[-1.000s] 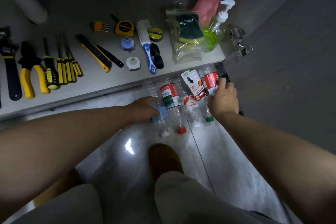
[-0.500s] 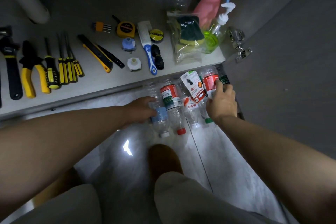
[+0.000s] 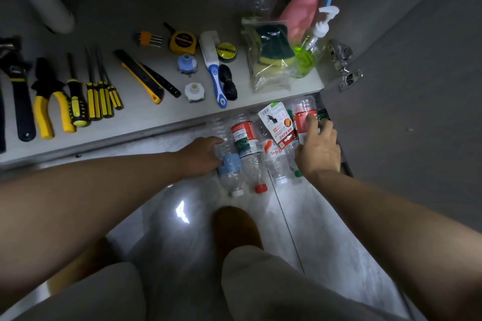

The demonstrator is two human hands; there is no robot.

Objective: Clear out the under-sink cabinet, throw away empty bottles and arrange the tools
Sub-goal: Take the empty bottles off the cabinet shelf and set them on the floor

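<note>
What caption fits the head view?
Left hand grips a blue-label bottle, right hand touches a red-label bottle; tools line the shelf.

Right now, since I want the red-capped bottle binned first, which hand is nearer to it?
Left. The left hand holds the blue-labelled bottle lying directly beside the red-capped bottle; the right hand touches bottles further to its right.

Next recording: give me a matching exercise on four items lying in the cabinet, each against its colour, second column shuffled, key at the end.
Things:
1. tape measure
2. spray bottle
3. pump bottle
4. scrub brush

Colours:
A. mostly pink
B. blue and white
C. yellow and black
D. clear, with green liquid

Pairs: 1-C, 2-A, 3-D, 4-B
</note>
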